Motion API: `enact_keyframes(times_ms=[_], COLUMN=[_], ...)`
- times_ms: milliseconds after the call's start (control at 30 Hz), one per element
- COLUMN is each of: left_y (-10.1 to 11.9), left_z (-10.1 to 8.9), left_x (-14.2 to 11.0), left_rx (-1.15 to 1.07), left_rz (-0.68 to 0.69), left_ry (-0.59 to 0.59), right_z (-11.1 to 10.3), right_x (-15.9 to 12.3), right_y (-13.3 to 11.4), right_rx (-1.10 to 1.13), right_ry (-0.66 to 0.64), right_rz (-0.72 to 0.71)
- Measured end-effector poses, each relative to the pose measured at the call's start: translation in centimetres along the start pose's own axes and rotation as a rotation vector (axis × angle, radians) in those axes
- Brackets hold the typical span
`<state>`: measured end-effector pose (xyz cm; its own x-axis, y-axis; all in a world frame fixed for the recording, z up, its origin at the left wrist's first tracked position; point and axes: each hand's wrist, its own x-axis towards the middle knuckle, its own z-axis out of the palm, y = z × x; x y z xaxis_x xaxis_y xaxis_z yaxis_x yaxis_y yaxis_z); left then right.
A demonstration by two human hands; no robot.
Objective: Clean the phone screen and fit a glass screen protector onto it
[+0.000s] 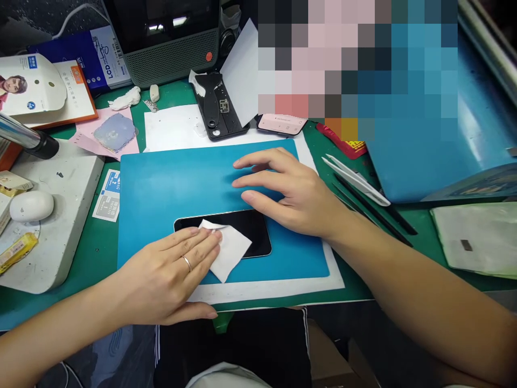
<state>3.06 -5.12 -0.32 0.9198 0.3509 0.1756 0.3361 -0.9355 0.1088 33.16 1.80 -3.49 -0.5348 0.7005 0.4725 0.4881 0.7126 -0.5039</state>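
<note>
My left hand (pixel 173 272) lies flat, its fingers stretched out side by side and pressing on a white wipe (pixel 230 250). A ring is on one of its fingers, and the thumb stands away from the wipe. Under the wipe is a phone (pixel 256 231) with a dark screen, its left part hidden by the hand and wipe. The phone rests on a blue mat (pixel 161 183). Above the phone's upper right side hovers my right hand (pixel 293 191), fingers spread, with nothing in it.
White tweezers (pixel 357 180) and dark thin tools lie to the right, near a red packet (pixel 343 141). Behind the mat are a black phone part (pixel 218 108) and another phone (pixel 283 124). A white box (pixel 60 215) bearing an earbud case (pixel 31 206) stands left.
</note>
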Motion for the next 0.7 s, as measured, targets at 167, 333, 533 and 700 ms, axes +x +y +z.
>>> enact_keyframes(times_ms=[167, 333, 533, 700], left_y=[0.0, -0.4, -0.8, -0.2], left_z=[0.4, 0.6, 0.9, 1.3], left_x=[-0.3, -0.7, -1.1, -0.3], left_rx=[-0.056, -0.033, -0.073, -0.090], left_rz=[-0.097, -0.186, -0.104, -0.093], left_ry=[-0.014, -0.001, -0.034, -0.060], right_z=[-0.1, 0.0, 1.1, 1.3], right_x=[-0.1, 0.0, 0.1, 0.0], right_y=[0.2, 0.2, 0.5, 1.1], right_rx=[-0.003, 0.014, 0.100, 0.134], right_ry=[-0.011, -0.012, 0.003, 0.029], right_rz=[0.009, 0.026, 0.038, 0.050])
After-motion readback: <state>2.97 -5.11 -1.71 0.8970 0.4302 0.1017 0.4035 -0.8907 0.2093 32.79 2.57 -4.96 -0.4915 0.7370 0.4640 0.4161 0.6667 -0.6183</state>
